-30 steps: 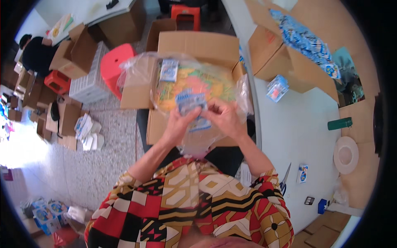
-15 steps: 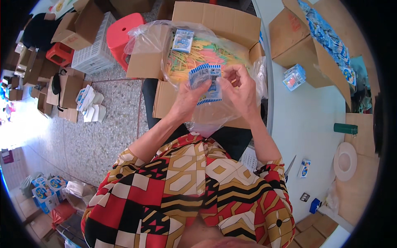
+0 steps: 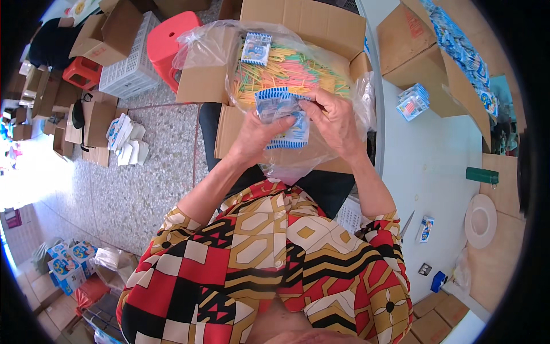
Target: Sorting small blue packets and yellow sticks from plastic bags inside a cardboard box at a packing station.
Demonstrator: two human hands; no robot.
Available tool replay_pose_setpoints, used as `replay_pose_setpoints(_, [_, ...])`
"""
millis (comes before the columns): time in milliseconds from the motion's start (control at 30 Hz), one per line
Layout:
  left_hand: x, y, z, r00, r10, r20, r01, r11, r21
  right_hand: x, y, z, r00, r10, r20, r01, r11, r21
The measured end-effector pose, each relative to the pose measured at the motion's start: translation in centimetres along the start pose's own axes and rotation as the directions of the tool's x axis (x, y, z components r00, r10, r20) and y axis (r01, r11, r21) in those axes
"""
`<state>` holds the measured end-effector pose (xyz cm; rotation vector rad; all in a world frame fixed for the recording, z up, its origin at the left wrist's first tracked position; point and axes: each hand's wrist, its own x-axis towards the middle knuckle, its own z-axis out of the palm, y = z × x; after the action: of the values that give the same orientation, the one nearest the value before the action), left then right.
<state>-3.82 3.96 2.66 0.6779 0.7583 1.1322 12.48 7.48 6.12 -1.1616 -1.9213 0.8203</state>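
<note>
A small blue-and-white plastic packet (image 3: 291, 135) with striped edges is between my two hands, over the near side of a cardboard box. My left hand (image 3: 256, 135) grips its left side, the thumb pressed across its front. At its upper right edge, my right hand (image 3: 335, 119) pinches the film between thumb and fingers. Below them the box (image 3: 303, 22), lined with clear plastic (image 3: 215, 43), holds a heap of thin coloured sticks (image 3: 286, 71) in yellow, green, pink and orange. Another blue-and-white packet (image 3: 256, 48) lies on the heap at the far left.
On the right stands a pale table (image 3: 427, 172) with a filled packet (image 3: 412, 102), scissors (image 3: 407, 223) and a green cylinder (image 3: 481, 176). An open carton (image 3: 409, 43) there holds many blue packets (image 3: 461, 51). A red stool (image 3: 172, 40) and white crate (image 3: 129, 63) stand left.
The held packet has tilted and its top has spread somewhat. My right fingers have shifted in to its upper right edge. The whole view has shifted slightly.
</note>
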Motion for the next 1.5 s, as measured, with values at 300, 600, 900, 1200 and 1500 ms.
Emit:
replay_pose_setpoints(300, [0.1,-0.9,-0.8,0.990,0.132,-0.049,-0.125,0.983,0.132,-0.3,-0.6,-0.3,0.988,0.114,0.106,-0.135,0.968,0.212])
replay_pose_setpoints(600, [0.0,-0.4,-0.3,0.997,0.071,-0.034,-0.065,0.988,0.141,-0.3,-0.4,-0.7,0.997,0.044,0.070,-0.053,0.991,0.127])
replay_pose_setpoints(900, [0.1,-1.4,-1.2,0.992,0.109,-0.061,-0.096,0.978,0.187,-1.0,-1.8,-1.1,0.976,-0.195,-0.094,0.191,0.980,-0.052])
replay_pose_setpoints(1200, [0.2,-1.6,-1.4,0.981,0.182,-0.071,-0.159,0.955,0.252,-1.5,-1.3,-0.7,0.967,-0.242,-0.081,0.212,0.938,-0.276])
replay_pose_setpoints(1500, [0.0,-1.9,-1.6,0.983,0.181,-0.024,-0.168,0.947,0.272,-0.8,-0.1,-0.9,0.999,-0.021,0.047,0.023,0.998,-0.054])
